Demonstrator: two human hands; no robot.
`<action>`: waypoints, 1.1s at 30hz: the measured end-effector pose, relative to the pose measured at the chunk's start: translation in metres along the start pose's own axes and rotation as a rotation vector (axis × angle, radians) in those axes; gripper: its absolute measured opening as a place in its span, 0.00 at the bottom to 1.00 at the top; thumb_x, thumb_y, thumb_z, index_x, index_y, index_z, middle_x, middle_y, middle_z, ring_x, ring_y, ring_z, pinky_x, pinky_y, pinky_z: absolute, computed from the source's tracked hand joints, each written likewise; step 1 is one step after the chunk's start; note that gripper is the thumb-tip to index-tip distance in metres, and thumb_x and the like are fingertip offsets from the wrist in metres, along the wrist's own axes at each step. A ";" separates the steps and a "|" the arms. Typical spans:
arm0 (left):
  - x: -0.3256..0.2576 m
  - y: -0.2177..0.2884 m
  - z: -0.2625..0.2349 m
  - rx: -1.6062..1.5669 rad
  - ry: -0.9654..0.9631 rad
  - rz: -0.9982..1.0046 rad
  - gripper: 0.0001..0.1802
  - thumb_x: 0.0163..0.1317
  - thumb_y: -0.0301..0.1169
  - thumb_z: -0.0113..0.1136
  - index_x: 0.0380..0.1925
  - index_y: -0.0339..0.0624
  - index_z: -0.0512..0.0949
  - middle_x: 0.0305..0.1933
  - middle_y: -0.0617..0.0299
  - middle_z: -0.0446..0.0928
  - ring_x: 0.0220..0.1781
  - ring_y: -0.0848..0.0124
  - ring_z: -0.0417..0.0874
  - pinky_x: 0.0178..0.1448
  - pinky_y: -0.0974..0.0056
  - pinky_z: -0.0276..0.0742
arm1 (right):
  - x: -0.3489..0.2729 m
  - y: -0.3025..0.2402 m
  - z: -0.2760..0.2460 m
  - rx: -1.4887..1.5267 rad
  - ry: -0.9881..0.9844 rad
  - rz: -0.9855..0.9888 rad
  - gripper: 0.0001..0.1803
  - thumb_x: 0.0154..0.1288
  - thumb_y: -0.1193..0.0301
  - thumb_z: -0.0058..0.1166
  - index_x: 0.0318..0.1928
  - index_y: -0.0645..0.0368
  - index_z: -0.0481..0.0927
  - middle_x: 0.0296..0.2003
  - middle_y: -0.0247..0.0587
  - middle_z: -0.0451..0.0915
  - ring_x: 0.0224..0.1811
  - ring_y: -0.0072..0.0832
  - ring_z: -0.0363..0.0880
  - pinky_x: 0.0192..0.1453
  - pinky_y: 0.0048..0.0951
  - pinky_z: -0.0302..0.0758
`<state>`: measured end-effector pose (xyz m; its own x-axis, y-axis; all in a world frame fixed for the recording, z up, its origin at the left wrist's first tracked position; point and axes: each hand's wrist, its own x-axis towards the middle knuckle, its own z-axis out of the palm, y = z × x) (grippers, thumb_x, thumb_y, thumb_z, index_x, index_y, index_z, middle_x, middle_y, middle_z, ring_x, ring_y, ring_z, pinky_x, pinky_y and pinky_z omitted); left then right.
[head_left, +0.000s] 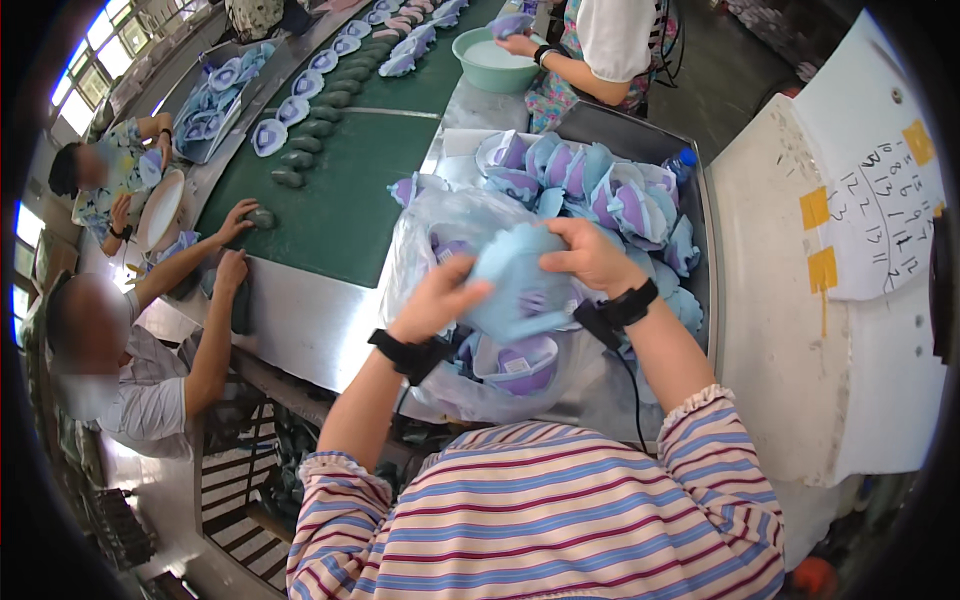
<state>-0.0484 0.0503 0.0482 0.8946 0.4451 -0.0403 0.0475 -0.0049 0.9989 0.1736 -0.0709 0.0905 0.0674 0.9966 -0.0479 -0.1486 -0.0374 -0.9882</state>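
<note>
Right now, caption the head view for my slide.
The right hand holds a blue piece, left hand at its edge, over a plastic bag near a tray of blue and purple pieces.

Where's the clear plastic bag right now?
In the head view, near centre: the bag lies under the left hand and the blue piece, with the piled pieces to its right.

Passage is blocked right of centre by heaped blue-purple pieces [635,205] but permitted over bare green belt [335,205], upper left.
</note>
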 end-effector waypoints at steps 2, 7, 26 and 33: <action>0.007 0.019 0.015 0.077 0.258 -0.054 0.17 0.58 0.36 0.63 0.39 0.32 0.76 0.32 0.62 0.77 0.37 0.77 0.75 0.41 0.71 0.71 | 0.018 0.010 0.006 -0.184 0.256 -0.199 0.18 0.55 0.76 0.60 0.49 0.62 0.75 0.37 0.32 0.79 0.39 0.19 0.76 0.44 0.23 0.72; -0.017 0.010 -0.063 -0.156 0.799 0.251 0.16 0.61 0.25 0.53 0.49 0.32 0.66 0.43 0.59 0.74 0.41 0.74 0.76 0.44 0.70 0.73 | -0.016 0.033 -0.008 -1.209 0.087 0.087 0.23 0.54 0.53 0.59 0.39 0.61 0.78 0.29 0.44 0.80 0.33 0.32 0.80 0.38 0.33 0.74; -0.043 0.011 -0.024 0.262 0.534 0.166 0.15 0.65 0.31 0.47 0.46 0.37 0.78 0.40 0.60 0.80 0.48 0.70 0.75 0.73 0.56 0.37 | -0.032 -0.001 -0.002 0.753 -0.014 -0.027 0.28 0.51 0.69 0.50 0.55 0.64 0.70 0.49 0.44 0.77 0.50 0.35 0.76 0.56 0.35 0.71; -0.060 0.003 -0.033 0.082 0.654 0.128 0.16 0.57 0.34 0.61 0.39 0.31 0.77 0.44 0.54 0.76 0.47 0.69 0.75 0.51 0.64 0.70 | 0.035 0.057 0.075 0.529 0.114 0.301 0.18 0.54 0.68 0.53 0.46 0.59 0.73 0.38 0.37 0.78 0.42 0.29 0.76 0.48 0.35 0.74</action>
<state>-0.1168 0.0531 0.0547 0.4430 0.8874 0.1275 0.0155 -0.1498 0.9886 0.0930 -0.0329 0.0436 0.0470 0.9327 -0.3575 -0.6447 -0.2451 -0.7241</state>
